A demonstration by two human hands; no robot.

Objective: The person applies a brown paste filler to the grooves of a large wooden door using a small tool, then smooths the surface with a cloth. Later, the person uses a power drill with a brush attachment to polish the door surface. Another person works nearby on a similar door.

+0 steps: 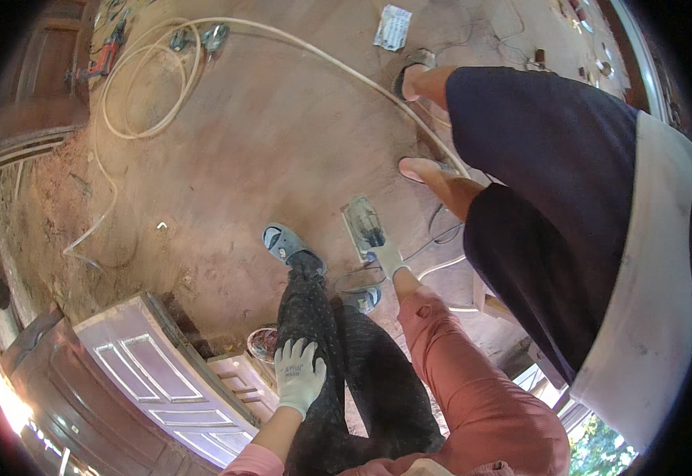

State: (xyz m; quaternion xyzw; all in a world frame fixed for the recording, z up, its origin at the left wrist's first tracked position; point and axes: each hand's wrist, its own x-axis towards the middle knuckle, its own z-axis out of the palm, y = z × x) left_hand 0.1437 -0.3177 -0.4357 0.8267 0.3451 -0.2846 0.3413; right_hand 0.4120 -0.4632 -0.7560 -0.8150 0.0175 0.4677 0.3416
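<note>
My left hand (300, 374), in a white work glove, lies flat on my left thigh with its fingers spread; nothing is in it. My right hand (388, 259), also gloved, reaches down beside my right foot. Its fingers are closed around the end of a sander (361, 219) with a flat rectangular base and a dark body. A dark cable (439, 240) runs across the floor near the tool. The fingertips on the grip are partly hidden.
A person in dark shorts (548, 135) stands close at my right. A cream hose (306, 44) crosses the floor, coiled at far left near a red power tool (110, 54). Panelled doors (151, 366) lean at near left beside a round basket (262, 343). A printed packet (393, 28) lies far off.
</note>
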